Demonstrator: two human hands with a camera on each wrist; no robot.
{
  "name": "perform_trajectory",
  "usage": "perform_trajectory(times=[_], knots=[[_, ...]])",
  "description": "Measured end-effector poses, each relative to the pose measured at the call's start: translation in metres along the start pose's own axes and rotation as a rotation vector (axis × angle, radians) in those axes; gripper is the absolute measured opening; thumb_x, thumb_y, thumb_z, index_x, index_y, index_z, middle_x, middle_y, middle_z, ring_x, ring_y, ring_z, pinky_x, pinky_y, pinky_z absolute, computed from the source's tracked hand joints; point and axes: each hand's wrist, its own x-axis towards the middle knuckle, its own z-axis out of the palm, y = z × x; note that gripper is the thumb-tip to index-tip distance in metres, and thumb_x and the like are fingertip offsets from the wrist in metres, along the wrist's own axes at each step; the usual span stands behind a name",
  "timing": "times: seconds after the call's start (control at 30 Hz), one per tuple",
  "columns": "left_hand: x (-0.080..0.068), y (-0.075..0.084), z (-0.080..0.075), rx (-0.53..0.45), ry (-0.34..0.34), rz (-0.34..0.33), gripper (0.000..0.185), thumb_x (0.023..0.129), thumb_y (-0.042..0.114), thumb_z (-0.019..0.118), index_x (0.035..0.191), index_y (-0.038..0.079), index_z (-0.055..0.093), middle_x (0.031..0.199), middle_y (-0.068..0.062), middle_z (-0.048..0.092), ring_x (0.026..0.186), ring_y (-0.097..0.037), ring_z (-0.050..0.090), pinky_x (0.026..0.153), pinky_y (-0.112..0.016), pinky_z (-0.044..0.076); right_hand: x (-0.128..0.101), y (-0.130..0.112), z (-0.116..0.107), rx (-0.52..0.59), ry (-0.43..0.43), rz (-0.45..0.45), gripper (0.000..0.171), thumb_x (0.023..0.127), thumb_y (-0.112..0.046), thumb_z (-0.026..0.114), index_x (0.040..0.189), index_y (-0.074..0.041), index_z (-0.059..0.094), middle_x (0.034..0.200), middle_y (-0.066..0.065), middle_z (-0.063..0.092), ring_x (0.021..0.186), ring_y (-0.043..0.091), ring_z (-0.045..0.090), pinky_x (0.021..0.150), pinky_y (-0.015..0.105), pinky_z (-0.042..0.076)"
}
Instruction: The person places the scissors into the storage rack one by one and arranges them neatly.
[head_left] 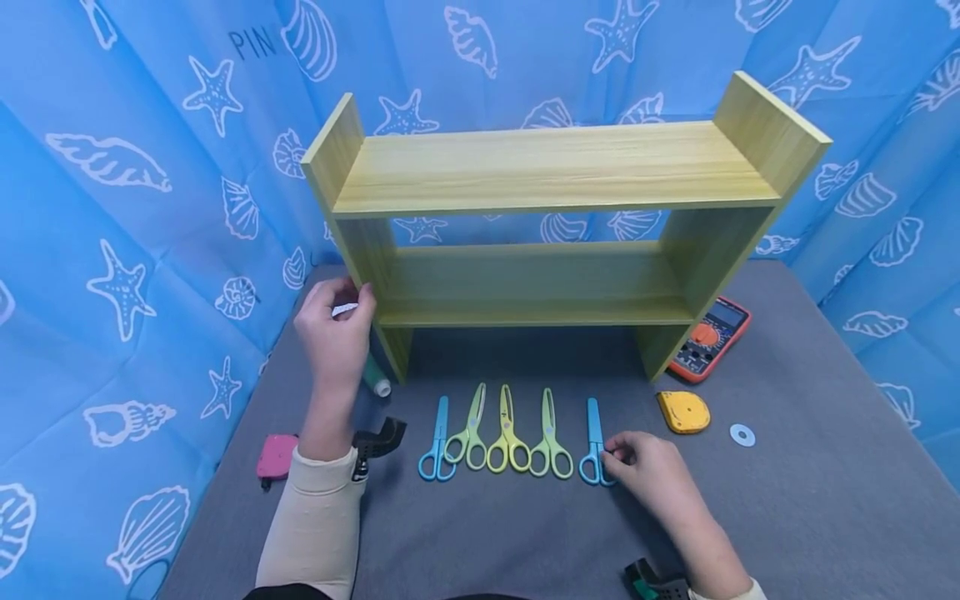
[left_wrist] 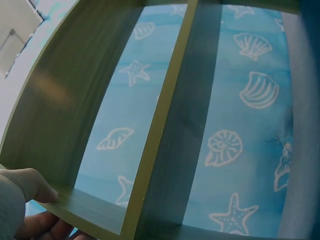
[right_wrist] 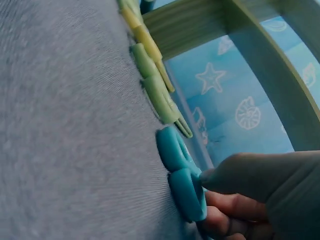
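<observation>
Five scissors lie in a row on the grey cloth in front of the shelf, handles toward me, blades pointing at the shelf. My right hand is down at the right end of that row, on the blue scissors: my fingertips touch the handle loops from the right side, the fingers bent in against the plastic, and the scissors lie flat on the cloth. Whether I actually have a pinch on the loops I cannot tell; from the right wrist view a finger presses the edge of the nearer loop. Just left of them lies a green pair, then a yellow pair, another green pair and a second blue pair at the far left. My left hand is up at the shelf's left upright, fingers curled round its front edge at the height of the lower board; in the left wrist view my thumb sits on the board's edge. A green tube lies just below that hand. A multimeter sits by the shelf's right leg, with a yellow tape and a small white ring nearby; a pink thing lies to the left of my left forearm.
</observation>
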Motion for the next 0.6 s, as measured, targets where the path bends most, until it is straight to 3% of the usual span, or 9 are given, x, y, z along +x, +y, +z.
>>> perform_trajectory(times=[0.3, 0.6], knots=[[-0.003, 0.0, 0.003, -0.01, 0.028, -0.025, 0.013, 0.091, 0.005, 0.073, 0.094, -0.008, 0.073, 0.089, -0.017, 0.067, 0.081, -0.017, 0.067, 0.073, -0.017, 0.057, -0.004, 0.0, 0.0, -0.054, -0.052, 0.012, 0.008, 0.081, -0.012, 0.077, 0.079, -0.01, 0.07, 0.068, -0.004, 0.059, 0.065, 0.015, 0.052, 0.059, 0.032, 0.044], [-0.002, -0.001, 0.004, -0.004, 0.034, -0.016, 0.012, 0.09, 0.004, 0.073, 0.093, -0.007, 0.074, 0.089, -0.016, 0.067, 0.081, -0.017, 0.066, 0.073, -0.022, 0.058, -0.015, -0.01, -0.024, 0.053, -0.065, 0.053, 0.004, 0.084, -0.01, 0.077, 0.085, -0.007, 0.075, 0.07, -0.002, 0.063, 0.063, 0.015, 0.055, 0.054, 0.027, 0.044]])
